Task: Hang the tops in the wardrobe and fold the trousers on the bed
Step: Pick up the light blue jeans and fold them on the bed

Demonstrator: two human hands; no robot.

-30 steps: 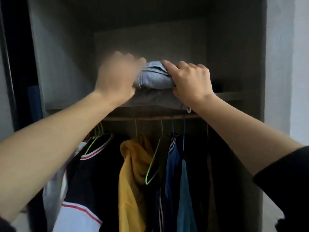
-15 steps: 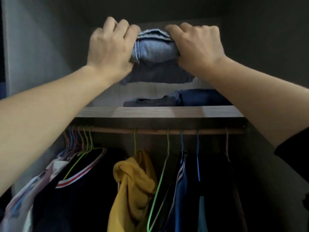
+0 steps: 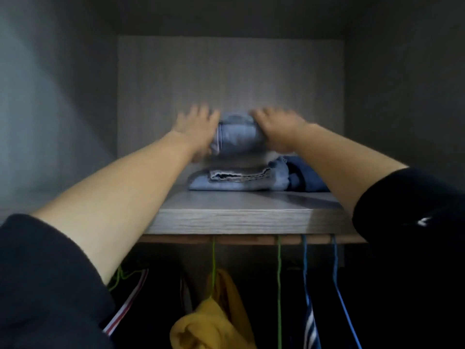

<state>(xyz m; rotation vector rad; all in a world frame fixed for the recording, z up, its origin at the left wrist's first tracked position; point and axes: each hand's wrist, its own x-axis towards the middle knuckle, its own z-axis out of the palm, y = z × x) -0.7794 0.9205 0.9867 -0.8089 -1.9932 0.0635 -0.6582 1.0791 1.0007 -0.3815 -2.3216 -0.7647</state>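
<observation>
Folded light blue jeans (image 3: 236, 136) are held between both hands, just above a stack on the wardrobe's upper shelf (image 3: 226, 219). My left hand (image 3: 200, 129) grips the left end of the bundle and my right hand (image 3: 278, 131) grips the right end. Both hands are blurred by motion. Beneath lie another folded pair of light jeans (image 3: 234, 180) and a darker blue garment (image 3: 305, 176) to its right.
Under the shelf runs a wooden rail (image 3: 251, 240) with green and blue hangers. A yellow hooded top (image 3: 214, 321), a dark top with red and white trim (image 3: 128, 303) and a navy striped top (image 3: 312, 326) hang there. Grey wardrobe walls close in on both sides.
Both hands have carried the folded jeans from the shelf's front edge deeper onto the shelf, down towards the stack. The camera has risen, so the shelf top shows more.
</observation>
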